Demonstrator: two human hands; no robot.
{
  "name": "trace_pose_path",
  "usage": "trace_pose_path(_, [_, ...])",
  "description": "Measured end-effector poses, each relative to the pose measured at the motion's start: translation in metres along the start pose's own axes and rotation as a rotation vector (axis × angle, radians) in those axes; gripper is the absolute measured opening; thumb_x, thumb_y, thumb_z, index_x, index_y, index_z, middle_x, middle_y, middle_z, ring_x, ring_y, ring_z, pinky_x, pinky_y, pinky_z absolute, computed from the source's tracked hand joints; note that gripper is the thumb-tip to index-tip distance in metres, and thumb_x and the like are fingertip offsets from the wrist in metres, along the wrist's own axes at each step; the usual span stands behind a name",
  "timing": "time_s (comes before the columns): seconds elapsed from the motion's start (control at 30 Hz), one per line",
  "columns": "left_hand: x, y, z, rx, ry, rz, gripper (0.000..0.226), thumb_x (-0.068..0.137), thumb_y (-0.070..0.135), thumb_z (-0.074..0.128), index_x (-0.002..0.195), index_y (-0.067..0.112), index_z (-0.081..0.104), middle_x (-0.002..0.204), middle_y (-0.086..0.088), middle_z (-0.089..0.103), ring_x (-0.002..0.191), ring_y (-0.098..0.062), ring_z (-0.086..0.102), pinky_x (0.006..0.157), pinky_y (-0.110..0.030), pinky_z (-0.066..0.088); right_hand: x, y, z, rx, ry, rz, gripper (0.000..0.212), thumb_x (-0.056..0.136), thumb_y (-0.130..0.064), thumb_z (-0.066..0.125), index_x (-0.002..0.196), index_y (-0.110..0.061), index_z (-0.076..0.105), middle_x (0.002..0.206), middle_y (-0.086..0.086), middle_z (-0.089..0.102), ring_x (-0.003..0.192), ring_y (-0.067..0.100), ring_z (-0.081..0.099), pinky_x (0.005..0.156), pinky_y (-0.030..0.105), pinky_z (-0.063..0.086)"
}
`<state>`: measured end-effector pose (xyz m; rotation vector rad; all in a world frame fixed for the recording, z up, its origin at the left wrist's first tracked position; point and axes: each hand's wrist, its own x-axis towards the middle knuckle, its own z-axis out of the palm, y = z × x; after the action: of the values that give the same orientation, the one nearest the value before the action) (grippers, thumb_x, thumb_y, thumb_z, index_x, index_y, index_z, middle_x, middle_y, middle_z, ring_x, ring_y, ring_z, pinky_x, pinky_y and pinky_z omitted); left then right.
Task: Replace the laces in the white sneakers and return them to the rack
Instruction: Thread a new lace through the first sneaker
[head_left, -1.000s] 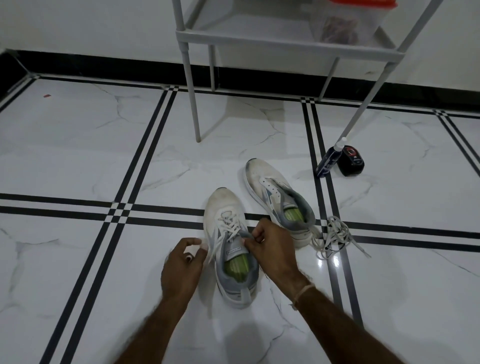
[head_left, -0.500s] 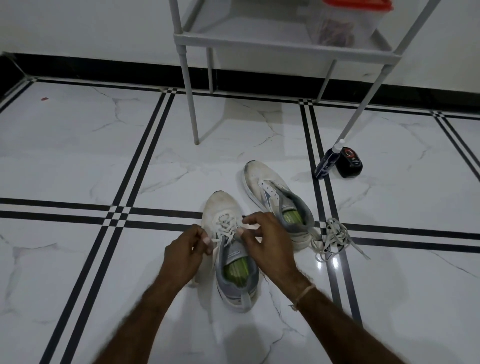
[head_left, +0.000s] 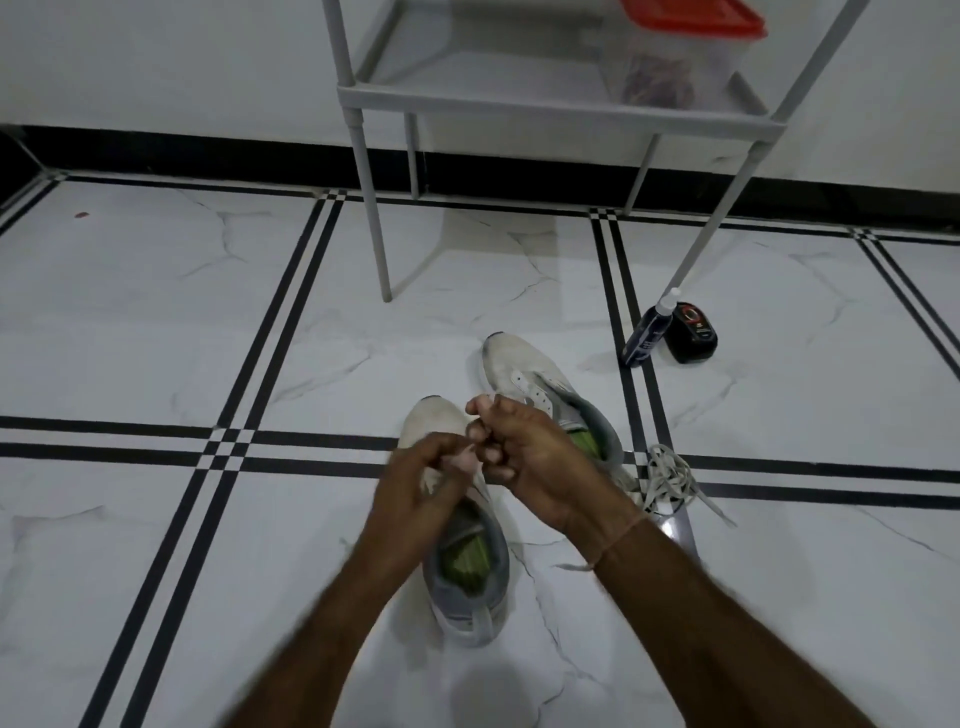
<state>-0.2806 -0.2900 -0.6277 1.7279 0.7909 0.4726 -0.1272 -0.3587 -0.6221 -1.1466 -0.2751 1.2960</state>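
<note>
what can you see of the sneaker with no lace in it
The unlaced sneaker is white with a dirty toe, grey collar and green insole; its eyelets are empty. It stands on its sole on the floor, toe toward the rack, beyond the other sneaker. The right hand hides its middle. A loose lace lies by its heel.

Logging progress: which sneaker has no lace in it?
The far sneaker, nearer the rack: its eyelets are bare. The near sneaker holds a lace.

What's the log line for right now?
left hand and right hand: pinch lace over near sneaker | far sneaker: unlaced | loose lace: on floor
</note>
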Motion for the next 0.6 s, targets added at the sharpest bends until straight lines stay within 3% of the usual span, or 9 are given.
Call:
trace_pose_path(0.07, [0.003, -0.002, 0.009, -0.139, -0.071, -0.089, 0.015, 0.099, 0.028, 0.062, 0.096, 0.018, 0.072, 0.091, 0.006, 0.075, 0.089, -0.004, 0.069, 0.077, -0.019, 0.054, -0.002, -0.002, -0.001, 0.11, 0.045, 0.005, 0.015, 0.106, -0.023, 0.05, 0.1, -0.014, 0.061, 0.077, -0.002, 0.063, 0.054, 0.006, 0.044, 0.043, 0.016, 0.028])
trace_pose_path(0.2, [0.018, -0.042, -0.028, -0.649, 0.293, -0.525, 0.024, 0.103, 0.031, 0.053, 0.083, 0.022, 0.063, 0.072, 0.009, 0.067, 0.076, -0.008, 0.061, 0.064, -0.027, 0.038, -0.005, -0.006, -0.021, 0.272, 0.211, -0.02, 0.021, 0.108, -0.022, 0.045, 0.098, -0.012, 0.061, 0.081, 0.001, 0.071, 0.057, 0.006, 0.049, 0.045, 0.015, 0.037])
trace_pose_path(0.3, [0.02, -0.072, -0.038, -0.591, 0.447, -0.779, 0.021, 0.1, 0.034, 0.057, 0.104, 0.015, 0.066, 0.084, 0.0, 0.063, 0.082, -0.018, 0.056, 0.062, -0.028, 0.035, -0.005, 0.006, -0.031, 0.2, 0.253, -0.024, 0.026, 0.108, -0.02, 0.044, 0.102, -0.005, 0.065, 0.096, 0.009, 0.071, 0.067, 0.009, 0.055, 0.054, 0.018, 0.047])
trace_pose_path(0.33, [0.016, -0.073, -0.035, -0.427, 0.515, -0.746, 0.032, 0.1, 0.04, 0.057, 0.111, 0.011, 0.064, 0.092, -0.004, 0.063, 0.083, -0.02, 0.057, 0.066, -0.029, 0.039, -0.005, 0.012, -0.029, 0.145, 0.242, -0.02, 0.028, 0.108, -0.019, 0.046, 0.104, -0.004, 0.068, 0.096, 0.009, 0.068, 0.069, 0.01, 0.055, 0.057, 0.019, 0.049])
trace_pose_path(0.4, [0.01, -0.069, -0.023, -0.011, 0.548, -0.337, 0.043, 0.096, 0.055, 0.054, 0.119, 0.019, 0.057, 0.11, -0.001, 0.064, 0.098, -0.02, 0.062, 0.077, -0.032, 0.046, -0.005, 0.023, -0.021, 0.012, 0.182, 0.007, 0.027, 0.106, -0.02, 0.052, 0.102, -0.007, 0.075, 0.091, 0.007, 0.06, 0.067, 0.007, 0.05, 0.061, 0.021, 0.049])
trace_pose_path(0.43, [0.009, -0.06, -0.016, 0.101, 0.419, -0.116, 0.042, 0.094, 0.059, 0.051, 0.122, 0.027, 0.055, 0.116, 0.005, 0.065, 0.105, -0.016, 0.062, 0.081, -0.033, 0.049, -0.004, 0.027, -0.015, -0.066, 0.142, 0.022, 0.025, 0.105, -0.02, 0.055, 0.101, -0.01, 0.077, 0.093, 0.007, 0.059, 0.066, 0.007, 0.048, 0.064, 0.022, 0.048])
trace_pose_path(0.47, [0.01, -0.05, -0.008, 0.131, 0.253, -0.015, 0.042, 0.094, 0.06, 0.05, 0.125, 0.033, 0.053, 0.119, 0.01, 0.065, 0.108, -0.01, 0.063, 0.084, -0.032, 0.052, -0.004, 0.03, -0.008, -0.132, 0.098, 0.035, 0.024, 0.104, -0.019, 0.056, 0.102, -0.011, 0.079, 0.094, 0.008, 0.061, 0.066, 0.006, 0.048, 0.067, 0.023, 0.048])
trace_pose_path(0.53, [0.016, -0.035, 0.002, 0.071, -0.005, 0.005, 0.033, 0.097, 0.054, 0.054, 0.122, 0.034, 0.06, 0.11, 0.013, 0.071, 0.102, -0.003, 0.067, 0.084, -0.031, 0.056, -0.003, 0.03, 0.002, -0.164, 0.047, 0.034, 0.022, 0.104, -0.013, 0.056, 0.105, -0.01, 0.077, 0.096, 0.009, 0.069, 0.069, 0.007, 0.057, 0.071, 0.024, 0.051])
trace_pose_path(0.6, [0.023, -0.035, -0.005, 0.079, -0.009, 0.047, 0.018, 0.099, 0.039, 0.057, 0.098, 0.026, 0.07, 0.083, 0.009, 0.073, 0.078, -0.004, 0.068, 0.073, -0.036, 0.058, -0.002, 0.026, 0.003, -0.107, 0.079, 0.018, 0.017, 0.101, -0.009, 0.059, 0.104, -0.007, 0.076, 0.096, 0.011, 0.074, 0.073, 0.011, 0.065, 0.071, 0.023, 0.056])
